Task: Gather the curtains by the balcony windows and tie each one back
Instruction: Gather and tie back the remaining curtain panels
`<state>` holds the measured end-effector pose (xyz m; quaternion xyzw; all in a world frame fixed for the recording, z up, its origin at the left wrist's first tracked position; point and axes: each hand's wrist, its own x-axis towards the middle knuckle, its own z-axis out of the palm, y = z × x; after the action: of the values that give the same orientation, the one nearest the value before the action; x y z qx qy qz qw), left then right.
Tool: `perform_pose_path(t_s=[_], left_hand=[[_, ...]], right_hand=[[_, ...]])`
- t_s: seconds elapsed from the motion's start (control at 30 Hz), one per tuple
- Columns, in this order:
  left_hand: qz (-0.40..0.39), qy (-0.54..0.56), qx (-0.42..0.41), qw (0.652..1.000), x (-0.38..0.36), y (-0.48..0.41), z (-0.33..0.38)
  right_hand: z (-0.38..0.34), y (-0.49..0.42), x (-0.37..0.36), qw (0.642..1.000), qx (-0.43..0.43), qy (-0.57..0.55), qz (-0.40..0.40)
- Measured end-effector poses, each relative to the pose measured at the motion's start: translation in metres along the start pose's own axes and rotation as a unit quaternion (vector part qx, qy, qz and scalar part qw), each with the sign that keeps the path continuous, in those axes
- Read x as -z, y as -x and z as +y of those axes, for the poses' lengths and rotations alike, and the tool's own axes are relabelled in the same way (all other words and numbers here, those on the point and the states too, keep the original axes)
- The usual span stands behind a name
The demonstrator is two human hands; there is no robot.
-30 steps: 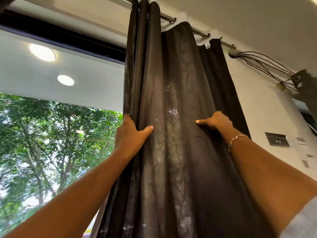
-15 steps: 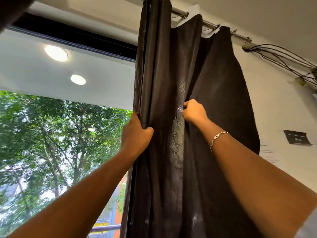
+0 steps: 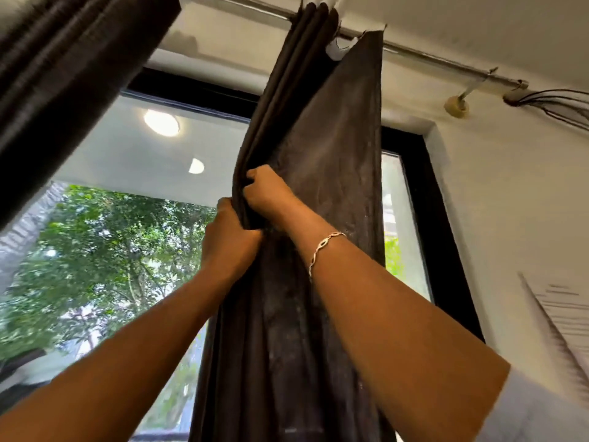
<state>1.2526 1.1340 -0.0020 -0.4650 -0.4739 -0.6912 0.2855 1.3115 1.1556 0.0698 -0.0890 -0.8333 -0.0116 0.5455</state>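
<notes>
A dark brown curtain (image 3: 331, 148) hangs from a metal rod (image 3: 446, 60) and is bunched into folds in the middle of the window. My left hand (image 3: 231, 240) grips the gathered folds from the left. Just above it and touching it, my right hand (image 3: 266, 193), with a bracelet on its wrist, clutches the same folds from the right. A second dark curtain (image 3: 63, 78) hangs at the top left, close to the camera.
The black window frame (image 3: 436, 237) stands uncovered at the right, with a strip of glass beside it. Green trees and two ceiling lamps (image 3: 161, 122) show through the glass. Loose cables (image 3: 554, 103) run along the white wall at the top right.
My right hand has swept the curtain's right part leftward to meet my left hand. The curtain is now a narrow bundle, and the right window frame has come into view.
</notes>
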Motion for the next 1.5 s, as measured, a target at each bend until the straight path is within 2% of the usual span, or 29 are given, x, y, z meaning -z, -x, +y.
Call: perform_pose_path(t_s=[0.17,0.27,0.43,0.53,0.6,0.7,0.77,0.83,0.97,1.1,1.17,1.23,1.3,1.5], left_hand=[[-0.020,-0.018,0.000,1.000,0.012,-0.003,-0.013],[-0.032,-0.016,-0.004,0.999,0.004,0.000,-0.017],[-0.032,-0.020,-0.007,0.999,-0.016,0.008,-0.011],[-0.027,-0.022,-0.012,0.999,-0.020,0.008,-0.011],[-0.029,-0.025,-0.010,0.999,-0.029,0.012,-0.007],[-0.028,-0.035,-0.010,0.999,-0.035,0.017,-0.003],[-0.027,-0.039,-0.008,0.999,-0.036,0.017,-0.002],[-0.029,-0.042,-0.005,0.999,-0.035,0.018,-0.002],[-0.041,-0.046,-0.008,0.998,-0.033,0.022,-0.002],[-0.042,-0.045,-0.016,0.998,-0.031,0.023,-0.005],[-0.042,-0.043,-0.018,0.998,-0.028,0.021,-0.008],[-0.042,-0.040,-0.014,0.998,-0.023,0.019,-0.012],[-0.038,-0.038,-0.011,0.998,-0.015,0.016,-0.017],[-0.048,-0.038,-0.012,0.998,0.024,0.006,-0.022]], right_hand=[[0.004,0.005,-0.014,1.000,-0.015,-0.002,0.016],[0.022,0.014,-0.006,0.998,-0.027,0.043,0.042],[0.060,0.027,0.030,0.968,-0.030,0.173,0.178],[0.081,0.032,0.060,0.947,-0.060,0.185,0.255],[0.106,0.035,0.085,0.941,-0.107,0.162,0.275],[0.139,0.041,0.110,0.953,-0.196,0.006,0.231],[0.153,0.048,0.114,0.950,-0.227,-0.122,0.178],[0.161,0.054,0.111,0.940,-0.248,-0.203,0.115],[0.156,0.054,0.097,0.938,-0.228,-0.262,0.009],[0.133,0.040,0.078,0.933,-0.223,-0.284,-0.007],[0.118,0.035,0.064,0.942,-0.220,-0.252,0.011],[0.108,0.025,0.049,0.978,-0.185,-0.079,0.050],[0.088,0.019,0.032,0.984,-0.148,0.048,0.091],[0.011,-0.008,-0.007,0.993,-0.072,0.031,0.087]])
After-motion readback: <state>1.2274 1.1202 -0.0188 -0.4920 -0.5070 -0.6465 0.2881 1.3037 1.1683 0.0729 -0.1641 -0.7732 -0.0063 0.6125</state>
